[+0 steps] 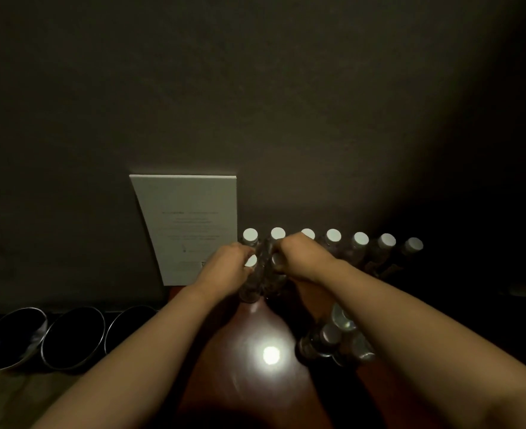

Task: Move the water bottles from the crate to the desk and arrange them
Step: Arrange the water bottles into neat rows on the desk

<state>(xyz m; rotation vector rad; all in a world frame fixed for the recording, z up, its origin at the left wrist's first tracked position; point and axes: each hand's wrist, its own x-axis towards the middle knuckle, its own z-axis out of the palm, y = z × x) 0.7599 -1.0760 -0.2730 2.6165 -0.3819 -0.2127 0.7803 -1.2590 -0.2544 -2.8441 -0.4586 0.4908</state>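
Note:
A row of several clear water bottles (333, 239) with white caps stands along the wall at the back of the reddish-brown desk (243, 360). In front of that row's left end, my left hand (229, 267) grips a white-capped bottle (251, 281) near its top. My right hand (298, 258) grips a second bottle (276, 275) right beside it. Both bottles stand upright and close together. More bottles (332, 339) are bunched under my right forearm. The crate is not in view.
A white printed card (190, 224) leans against the dark wall left of the row. Three dark metal bowls (70, 335) sit side by side at the lower left. A bright light reflection (270, 355) glares off the desk. The right side is too dark to read.

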